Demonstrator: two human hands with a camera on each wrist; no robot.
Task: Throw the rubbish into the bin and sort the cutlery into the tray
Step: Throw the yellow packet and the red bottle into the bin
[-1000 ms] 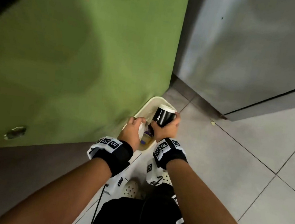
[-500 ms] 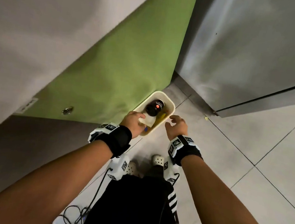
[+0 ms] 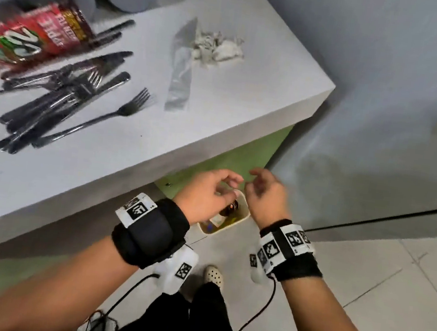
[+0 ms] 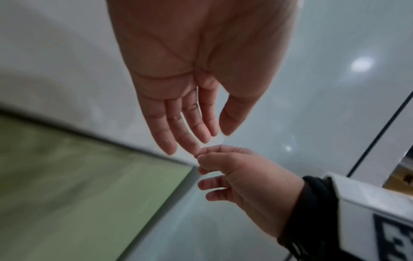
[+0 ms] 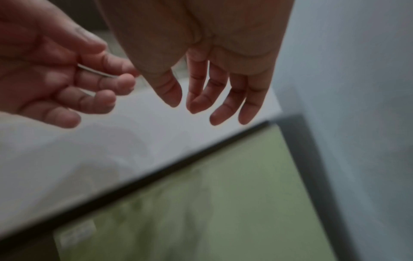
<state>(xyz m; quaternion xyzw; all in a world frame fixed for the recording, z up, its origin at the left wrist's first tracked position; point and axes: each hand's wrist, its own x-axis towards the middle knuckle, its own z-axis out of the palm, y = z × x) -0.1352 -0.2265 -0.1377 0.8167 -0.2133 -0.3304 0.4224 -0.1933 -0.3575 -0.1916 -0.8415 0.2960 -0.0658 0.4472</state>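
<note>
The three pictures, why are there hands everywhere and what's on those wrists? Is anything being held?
No machine here, just a person tidying up. One camera sits on the head, looking down. The black bands carry two more cameras, so each close-up looks along one hand.

The left hand and right hand are both loose and have nothing in their grip. Below them on the floor is the bin, with rubbish inside.

On the white table lie forks and knives, a red snack bag, a clear wrapper and crumpled tissue.

Both hands (image 3: 236, 192) loose, empty
</note>
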